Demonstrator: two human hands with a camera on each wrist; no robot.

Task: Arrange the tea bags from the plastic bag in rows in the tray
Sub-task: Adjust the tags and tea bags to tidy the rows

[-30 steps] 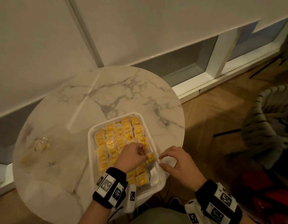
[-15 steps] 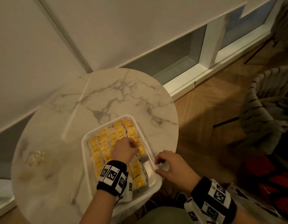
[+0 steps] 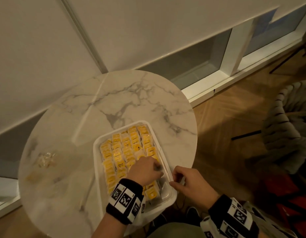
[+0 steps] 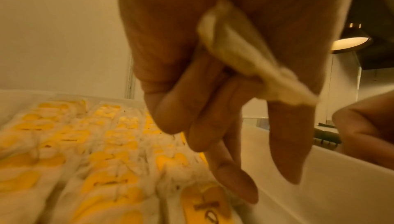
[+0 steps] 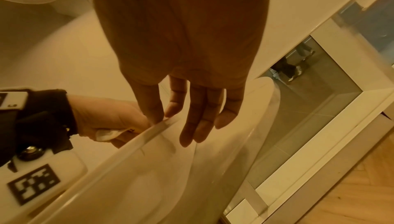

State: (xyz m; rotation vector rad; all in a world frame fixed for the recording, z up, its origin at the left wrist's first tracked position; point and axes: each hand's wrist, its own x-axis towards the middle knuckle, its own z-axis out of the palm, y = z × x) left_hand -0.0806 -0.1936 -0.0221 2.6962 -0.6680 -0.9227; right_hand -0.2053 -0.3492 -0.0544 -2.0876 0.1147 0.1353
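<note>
- Your left hand (image 3: pixel 145 170) is inside the white tray (image 3: pixel 97 152), over its right-hand column near the right wall, with the fingers curled downward.
- In the left wrist view, that hand grips a crumpled pale tea bag (image 4: pixel 241 49) against the palm, while the fingertips (image 4: pixel 234 187) reach down toward the bags below.
- Your right hand (image 3: pixel 191 184) sits just outside the tray's right rim; thumb and forefinger pinch the rim's edge, and the other fingers hang loosely over the tabletop (image 3: pixel 131 100).
- The yellow-labelled tea bags (image 3: pixel 128 148) lie in neat rows that fill most of the tray, from the far end down to your left wrist.
- Near the tray's near right corner, a few bags (image 3: pixel 151 193) sit looser, with a bare patch of tray floor beside them.
- The tray rests on the near right part of the round marble tabletop, its near corner reaching the edge.
- A crumpled clear plastic bag (image 3: pixel 45 158) lies on the left of the tabletop, well apart from the tray.
</note>
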